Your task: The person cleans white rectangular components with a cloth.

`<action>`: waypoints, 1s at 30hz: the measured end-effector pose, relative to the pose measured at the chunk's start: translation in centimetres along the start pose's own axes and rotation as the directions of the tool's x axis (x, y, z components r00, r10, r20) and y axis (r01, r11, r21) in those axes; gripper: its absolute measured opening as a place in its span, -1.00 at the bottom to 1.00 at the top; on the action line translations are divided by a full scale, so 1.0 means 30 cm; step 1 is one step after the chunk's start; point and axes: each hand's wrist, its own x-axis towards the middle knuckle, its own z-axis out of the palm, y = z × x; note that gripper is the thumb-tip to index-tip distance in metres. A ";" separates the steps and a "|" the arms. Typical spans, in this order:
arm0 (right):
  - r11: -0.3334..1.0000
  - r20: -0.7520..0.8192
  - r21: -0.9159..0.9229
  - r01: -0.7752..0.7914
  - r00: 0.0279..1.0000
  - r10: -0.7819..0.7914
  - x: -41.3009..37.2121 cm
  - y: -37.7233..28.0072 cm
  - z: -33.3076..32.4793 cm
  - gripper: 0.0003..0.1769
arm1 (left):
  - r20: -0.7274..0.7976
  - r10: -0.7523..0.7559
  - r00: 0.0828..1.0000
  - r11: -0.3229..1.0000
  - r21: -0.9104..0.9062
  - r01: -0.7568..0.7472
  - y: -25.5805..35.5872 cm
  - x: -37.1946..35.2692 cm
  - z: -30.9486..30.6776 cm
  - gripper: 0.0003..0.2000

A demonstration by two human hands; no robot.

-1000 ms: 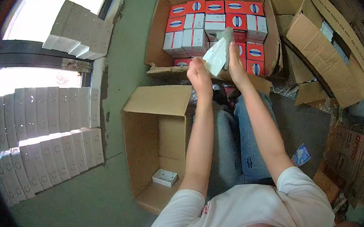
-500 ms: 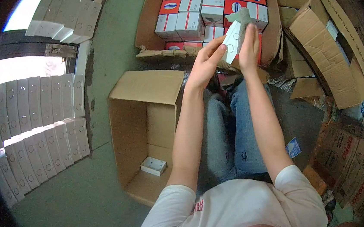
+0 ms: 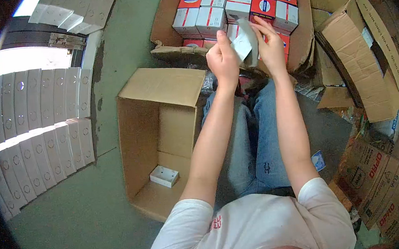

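Observation:
My left hand [image 3: 223, 59] grips a white plastic electrical box [image 3: 242, 48] by its near side, thumb pointing up. A grey cloth [image 3: 252, 38] lies against the right side of that box and is smeared by motion. My right hand [image 3: 271, 48] has its fingers bent around the upper part of the cloth. Both hands are in front of a large carton [image 3: 158, 27] of small red-and-white boxes [image 3: 211, 20]. Another white electrical box [image 3: 164, 176] lies inside the brown cardboard box [image 3: 139, 144] at my left.
Rows of stacked white boxes [image 3: 34, 108] stand on the green floor [image 3: 87, 196] at the left. An opened carton [image 3: 362, 63] and flattened printed cardboard [image 3: 380, 180] lie at the right. A blue packet [image 3: 318, 160] is beside my right leg.
The white box and cloth have come down and left, and the box has turned in my left hand. My right hand's fingers have bent from stretched out to curled at the cloth.

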 end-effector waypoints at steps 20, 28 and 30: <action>0.857 0.503 0.187 -0.480 0.796 0.336 -0.029 0.154 0.094 -0.25 | -0.065 0.091 0.994 0.836 0.547 -0.041 0.049 -0.020 0.029 -0.53; 0.601 0.514 0.525 -0.603 0.787 0.341 -0.128 0.080 0.128 -0.40 | -0.019 0.009 1.000 0.837 0.547 0.003 0.028 -0.010 -0.006 -0.55; 0.110 0.682 0.681 -0.724 0.682 0.264 -0.074 0.071 0.097 -0.40 | 0.008 0.058 0.998 0.858 0.510 -0.053 0.042 -0.015 0.006 -0.59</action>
